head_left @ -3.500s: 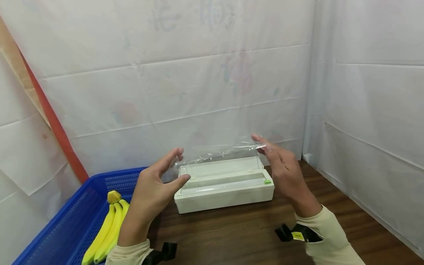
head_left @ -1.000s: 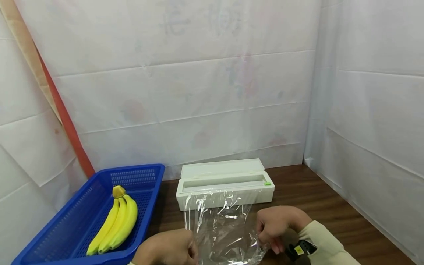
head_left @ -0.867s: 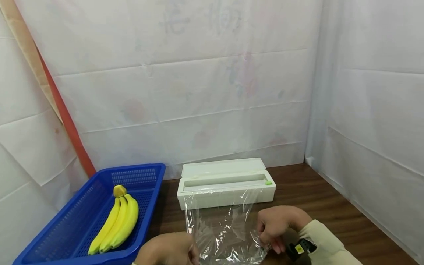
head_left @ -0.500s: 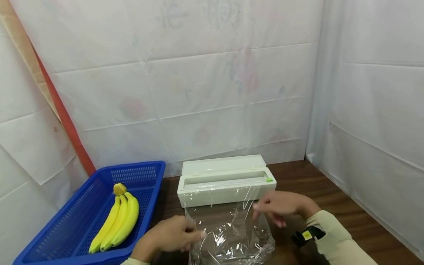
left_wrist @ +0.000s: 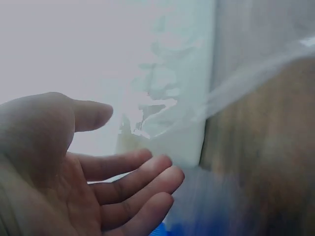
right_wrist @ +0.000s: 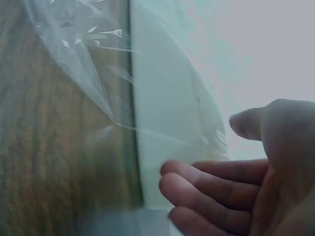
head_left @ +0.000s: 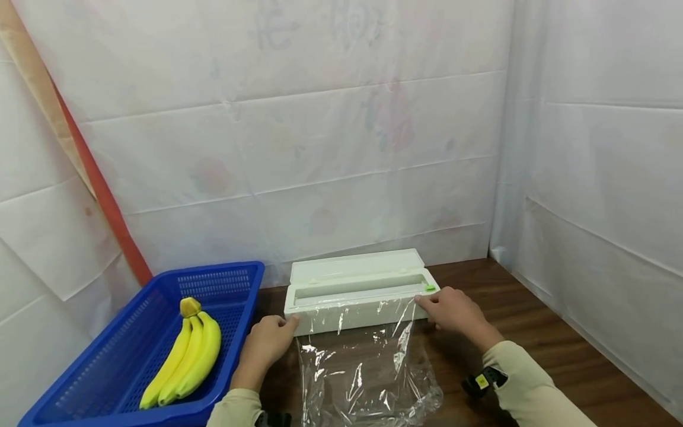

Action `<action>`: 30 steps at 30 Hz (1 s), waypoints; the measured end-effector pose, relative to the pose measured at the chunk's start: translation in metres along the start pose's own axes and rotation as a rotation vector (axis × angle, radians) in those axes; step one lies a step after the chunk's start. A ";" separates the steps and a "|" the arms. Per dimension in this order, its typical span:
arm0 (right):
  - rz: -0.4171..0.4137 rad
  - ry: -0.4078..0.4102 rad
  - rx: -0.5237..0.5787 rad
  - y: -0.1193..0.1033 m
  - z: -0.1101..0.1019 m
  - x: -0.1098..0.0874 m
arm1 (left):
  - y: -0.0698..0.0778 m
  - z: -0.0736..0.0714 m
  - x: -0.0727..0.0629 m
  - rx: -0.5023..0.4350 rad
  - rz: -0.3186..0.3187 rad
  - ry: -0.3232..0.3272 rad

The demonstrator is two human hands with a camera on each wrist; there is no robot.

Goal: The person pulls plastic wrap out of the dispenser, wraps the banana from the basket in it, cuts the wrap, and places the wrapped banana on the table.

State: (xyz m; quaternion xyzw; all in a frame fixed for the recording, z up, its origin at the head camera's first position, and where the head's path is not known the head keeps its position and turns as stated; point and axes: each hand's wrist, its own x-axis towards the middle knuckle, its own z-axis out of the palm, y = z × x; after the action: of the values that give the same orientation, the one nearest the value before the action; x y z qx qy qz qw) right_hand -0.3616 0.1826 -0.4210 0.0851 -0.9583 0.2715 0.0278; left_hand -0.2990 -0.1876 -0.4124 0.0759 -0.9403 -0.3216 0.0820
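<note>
A white cling film box [head_left: 292, 302] stands with its lid [head_left: 357, 267] tipped back and a green slider [head_left: 430, 288] at the right end of its top. Clear cling film [head_left: 368, 379] runs from the box over its front wall and lies wrinkled on the table. My left hand [head_left: 269, 341] is at the box's left front corner. At the right front corner is my right hand [head_left: 455, 311]. In both wrist views the thumb stands apart from loosely bent fingers beside the box end, with nothing gripped between them; whether fingertips touch the box or film is unclear.
To the left stands a blue plastic basket [head_left: 249, 326] with a bunch of yellow bananas [head_left: 194, 356] in it. The brown wooden table [head_left: 480, 279] ends at white sheet walls [head_left: 341, 136] behind and to the right.
Earlier, both hands held the film up above the box, then drew it down toward the near edge. They have since let go and moved forward to the box's front corners; the film stays spread.
</note>
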 end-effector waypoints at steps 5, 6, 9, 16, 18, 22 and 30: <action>0.007 0.068 0.108 0.002 0.015 0.005 | -0.010 0.003 0.010 -0.169 -0.046 -0.025; 0.009 0.072 0.155 0.003 0.018 0.006 | -0.011 0.003 0.011 -0.196 -0.052 -0.022; 0.017 0.093 0.327 0.003 0.024 0.010 | -0.011 0.005 0.013 -0.287 -0.061 -0.008; 0.035 0.083 0.667 -0.001 0.019 0.020 | 0.002 0.007 0.013 -0.587 -0.077 0.052; 0.026 0.070 0.708 -0.002 0.015 0.022 | 0.007 0.009 0.014 -0.641 -0.081 0.074; 0.050 0.099 0.774 0.000 0.005 0.022 | 0.018 0.014 0.019 -0.686 -0.083 0.085; 0.032 0.205 0.845 -0.001 0.001 0.015 | 0.023 0.015 0.026 -0.773 -0.084 0.038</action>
State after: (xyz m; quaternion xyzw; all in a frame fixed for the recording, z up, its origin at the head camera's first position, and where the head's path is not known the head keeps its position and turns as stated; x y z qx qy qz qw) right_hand -0.3759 0.1787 -0.4199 0.0466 -0.7564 0.6474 0.0810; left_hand -0.3297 -0.1664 -0.4072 0.0836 -0.7440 -0.6539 0.1086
